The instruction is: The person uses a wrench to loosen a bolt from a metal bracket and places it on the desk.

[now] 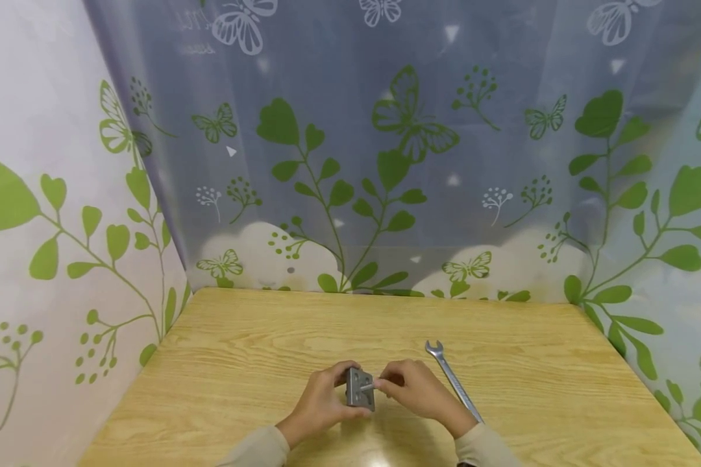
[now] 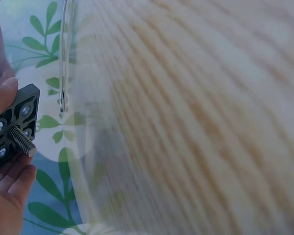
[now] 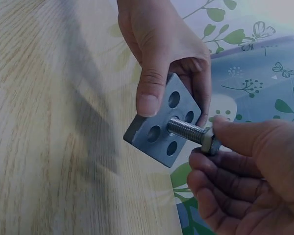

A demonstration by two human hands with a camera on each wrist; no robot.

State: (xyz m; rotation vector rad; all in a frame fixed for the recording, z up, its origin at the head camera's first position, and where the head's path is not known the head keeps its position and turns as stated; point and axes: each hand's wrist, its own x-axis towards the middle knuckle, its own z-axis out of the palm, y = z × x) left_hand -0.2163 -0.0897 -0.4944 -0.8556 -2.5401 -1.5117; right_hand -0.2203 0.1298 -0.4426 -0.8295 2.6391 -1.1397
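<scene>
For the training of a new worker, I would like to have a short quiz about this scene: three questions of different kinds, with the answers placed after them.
1. Multiple choice: in the right wrist view, how many round holes surround the bolt on the face of the square plate? A) two B) four C) six
2. True or false: the wrench lies on the table, apart from the plate.
3. Fill in: the left grip holds the plate, while the ______ pinches the bolt.

Key: 1. B, four. 2. True. 3. right grip.
</scene>
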